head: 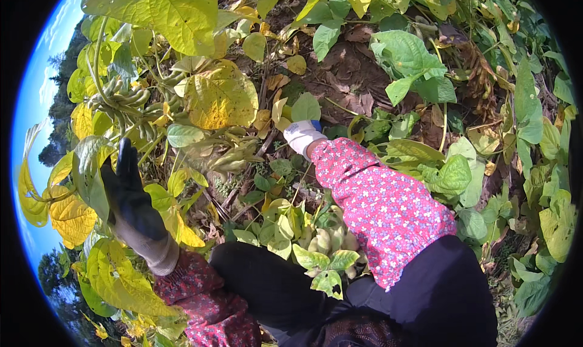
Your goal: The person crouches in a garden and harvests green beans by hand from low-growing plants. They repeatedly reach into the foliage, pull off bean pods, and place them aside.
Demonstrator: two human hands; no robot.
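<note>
My left hand (134,196), in a dark-coated work glove with a pale cuff, is raised among bean plants at the left. Its fingers point up beside a large green leaf (91,174), which partly covers it; whether it holds a stem cannot be seen. Just above hangs a cluster of green bean pods (127,101). My right hand (300,135), in a white and blue glove, reaches low near the soil at the centre. Leaves and the glove's back hide its fingers. More pods (234,158) hang to its left. Pale pods (330,240) lie near my knees, below my right sleeve.
A yellow leaf (221,96) and a broad yellow-green leaf (159,14) overhang the upper left. Brown soil (339,73) with dry leaves shows beyond my right hand. Dense green plants (528,119) line the right side. My dark-clothed legs (437,292) are bent at the bottom.
</note>
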